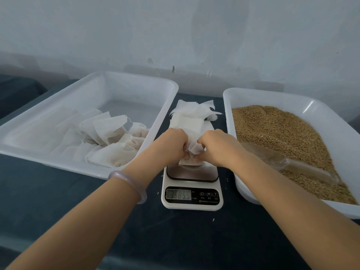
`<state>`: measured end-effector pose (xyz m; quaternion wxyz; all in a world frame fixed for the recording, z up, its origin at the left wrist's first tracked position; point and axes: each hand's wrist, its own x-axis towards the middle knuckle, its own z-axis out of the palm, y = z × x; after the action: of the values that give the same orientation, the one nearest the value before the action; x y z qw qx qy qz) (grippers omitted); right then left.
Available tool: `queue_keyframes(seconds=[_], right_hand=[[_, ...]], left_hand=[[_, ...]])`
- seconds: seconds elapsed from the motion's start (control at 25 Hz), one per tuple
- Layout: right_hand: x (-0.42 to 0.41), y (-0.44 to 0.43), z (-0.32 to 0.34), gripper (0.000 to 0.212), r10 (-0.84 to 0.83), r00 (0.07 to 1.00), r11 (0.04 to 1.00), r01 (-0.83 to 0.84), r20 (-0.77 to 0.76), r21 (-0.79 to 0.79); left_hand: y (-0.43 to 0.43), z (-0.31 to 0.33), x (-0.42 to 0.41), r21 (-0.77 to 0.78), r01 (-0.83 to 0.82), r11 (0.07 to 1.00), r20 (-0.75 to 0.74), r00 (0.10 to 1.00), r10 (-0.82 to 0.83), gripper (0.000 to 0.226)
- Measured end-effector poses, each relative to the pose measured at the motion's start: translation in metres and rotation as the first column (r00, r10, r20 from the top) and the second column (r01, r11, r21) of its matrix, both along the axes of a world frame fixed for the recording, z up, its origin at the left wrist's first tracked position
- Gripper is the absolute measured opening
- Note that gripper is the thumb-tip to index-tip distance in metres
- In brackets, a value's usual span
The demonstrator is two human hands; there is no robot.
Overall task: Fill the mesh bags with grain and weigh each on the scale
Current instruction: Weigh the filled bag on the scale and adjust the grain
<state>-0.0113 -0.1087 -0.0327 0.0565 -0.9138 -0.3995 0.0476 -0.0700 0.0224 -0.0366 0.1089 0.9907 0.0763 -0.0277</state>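
Centrally, pinching a small mesh bag (191, 152) from both sides over the scale (191, 199).
Gripping its bunched top with left hand (171, 145) and right hand (216, 147), each curled tight, bag bottom at the steel plate (191, 175), touching or not unclear. Behind the scale, a stack of empty bags (191, 117); leftward, a white tray (48, 123) of filled bags (111, 137); rightward, a second tray (243, 188) of grain (282, 129) with a clear scoop (300, 166) lying in it.
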Motion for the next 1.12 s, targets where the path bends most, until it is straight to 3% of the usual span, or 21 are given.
queue_keyframes(seconds=[0.16, 0.28, 0.4, 0.52, 0.64, 0.84, 1.0, 1.12], right_hand=[[0.0, 0.0, 0.001, 0.033, -0.003, 1.0, 1.0, 0.003, -0.003, 0.01], [-0.002, -0.004, 0.005, 0.039, 0.001, 0.999, 1.0, -0.001, -0.036, 0.015], [0.001, -0.011, 0.014, 0.036, -0.002, 0.985, 0.989, 0.028, -0.174, 0.145], [0.003, -0.016, 0.018, 0.069, -0.032, 0.964, 0.967, 0.096, -0.265, 0.234], [0.004, -0.016, 0.015, 0.075, -0.053, 0.963, 0.963, 0.12, -0.265, 0.243], [0.003, -0.016, 0.013, 0.07, -0.064, 0.958, 0.953, 0.141, -0.279, 0.269], [0.002, -0.015, 0.014, 0.048, -0.057, 0.97, 0.958, 0.12, -0.238, 0.26], [0.002, -0.015, 0.014, 0.045, -0.047, 0.973, 0.957, 0.11, -0.228, 0.27]], left_hand=[[-0.001, 0.001, -0.001, 0.042, 0.029, 0.999, -0.007, 1.0, -0.028, 0.027], [0.005, 0.001, -0.005, -0.098, 0.06, 0.993, 0.041, 0.998, -0.056, 0.029], [0.01, 0.005, -0.009, -0.298, 0.058, 0.953, 0.105, 0.994, -0.028, 0.027], [0.014, 0.008, -0.01, -0.399, 0.053, 0.915, 0.142, 0.99, 0.004, 0.03], [0.016, 0.011, -0.012, -0.459, 0.044, 0.887, 0.165, 0.986, 0.036, 0.034], [0.016, 0.011, -0.015, -0.47, 0.039, 0.882, 0.196, 0.979, 0.061, 0.027], [0.016, 0.01, -0.015, -0.493, 0.041, 0.869, 0.214, 0.974, 0.076, 0.022], [0.016, 0.01, -0.016, -0.478, 0.037, 0.878, 0.223, 0.972, 0.08, 0.02]])
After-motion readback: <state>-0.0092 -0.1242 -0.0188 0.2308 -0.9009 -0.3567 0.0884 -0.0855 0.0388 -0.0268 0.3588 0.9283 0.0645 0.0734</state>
